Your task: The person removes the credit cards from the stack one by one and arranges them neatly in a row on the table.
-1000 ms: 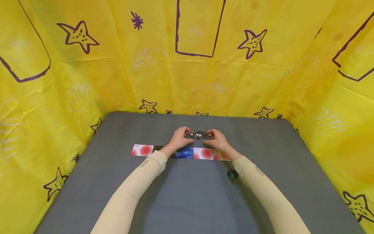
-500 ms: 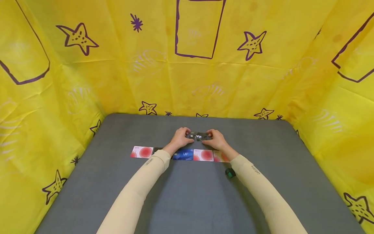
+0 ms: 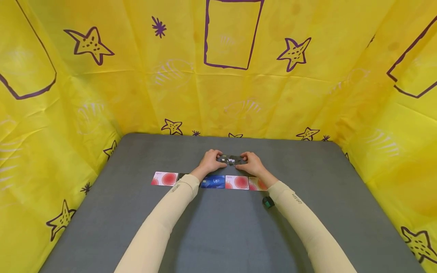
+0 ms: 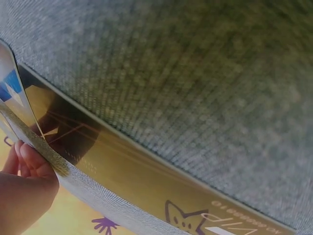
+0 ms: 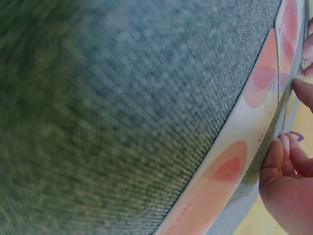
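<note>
We see a yellow sheet (image 3: 102, 94) with purple stars that stands as a wall at the left, far and right sides of the scene. Inside it lies the grey desk (image 3: 222, 235), which carries all the other things.

Our two arms in cream sleeves (image 3: 160, 223) reach from the near edge to the middle of the desk. The left hand (image 3: 209, 162) and the right hand (image 3: 253, 163) meet there, and between them they hold a black VIP card (image 3: 231, 160). The fingers of each hand are curled and pinch one short end of this card, the left hand at its left end and the right hand at its right end. The card is just beyond the row of cards, a little far from it.

The row lies across the desk, near to the wrists. From left to right we see a pink card (image 3: 165, 178), a dark card (image 3: 183, 176) mostly hidden under the left sleeve, a blue VIP card (image 3: 213, 181), a second pink card (image 3: 237, 182), and one more pink card (image 3: 257, 184) partly under the right wrist.

A small dark green thing (image 3: 268, 202) lies just beside the right forearm.
</note>
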The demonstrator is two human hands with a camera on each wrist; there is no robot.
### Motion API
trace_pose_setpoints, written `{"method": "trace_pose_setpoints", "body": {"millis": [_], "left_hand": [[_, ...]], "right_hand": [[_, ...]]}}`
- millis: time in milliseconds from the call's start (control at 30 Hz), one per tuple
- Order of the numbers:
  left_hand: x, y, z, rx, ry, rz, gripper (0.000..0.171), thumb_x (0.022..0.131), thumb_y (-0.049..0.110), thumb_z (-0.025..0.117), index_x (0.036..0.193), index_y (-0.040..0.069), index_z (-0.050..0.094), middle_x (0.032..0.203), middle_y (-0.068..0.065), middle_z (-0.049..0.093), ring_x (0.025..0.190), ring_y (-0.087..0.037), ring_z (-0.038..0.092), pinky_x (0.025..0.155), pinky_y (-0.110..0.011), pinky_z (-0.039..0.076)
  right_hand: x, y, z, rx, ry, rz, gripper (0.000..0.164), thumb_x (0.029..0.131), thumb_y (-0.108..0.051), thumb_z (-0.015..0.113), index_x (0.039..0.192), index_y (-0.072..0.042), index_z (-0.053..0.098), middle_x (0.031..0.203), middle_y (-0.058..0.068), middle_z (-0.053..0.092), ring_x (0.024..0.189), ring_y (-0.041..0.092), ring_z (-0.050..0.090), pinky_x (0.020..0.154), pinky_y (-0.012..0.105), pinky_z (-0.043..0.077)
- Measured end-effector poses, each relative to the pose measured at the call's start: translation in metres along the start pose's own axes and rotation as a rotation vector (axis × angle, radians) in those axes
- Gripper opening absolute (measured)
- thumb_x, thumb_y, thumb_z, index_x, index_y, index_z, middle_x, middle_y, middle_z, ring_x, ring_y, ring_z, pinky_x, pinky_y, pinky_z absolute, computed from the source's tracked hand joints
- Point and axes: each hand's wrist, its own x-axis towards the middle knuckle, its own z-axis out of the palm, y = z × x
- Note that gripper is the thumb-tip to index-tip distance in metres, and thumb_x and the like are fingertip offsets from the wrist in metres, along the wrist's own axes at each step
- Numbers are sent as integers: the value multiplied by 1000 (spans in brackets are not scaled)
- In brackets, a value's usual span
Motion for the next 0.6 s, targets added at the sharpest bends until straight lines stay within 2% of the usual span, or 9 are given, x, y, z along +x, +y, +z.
{"method": "trace_pose_setpoints", "body": {"millis": [267, 600], "left_hand": [[-4, 3, -1, -20, -14, -26, 52, 84, 26, 77, 127, 3, 61, 111, -12, 56, 111, -29, 47, 97, -41, 39], [-4, 3, 0, -35, 11, -17, 50, 82, 24, 79, 122, 2, 60, 108, -12, 57, 108, -29, 48, 95, -40, 40]], "right_hand": [[1, -1, 0, 19, -11, 33, 52, 83, -25, 78, 123, 2, 57, 107, 15, 56, 101, 30, 50, 94, 43, 39], [3, -1, 0, 18, -6, 6, 51, 83, -22, 78, 120, 4, 55, 107, 17, 56, 99, 32, 51, 93, 43, 40]]}}
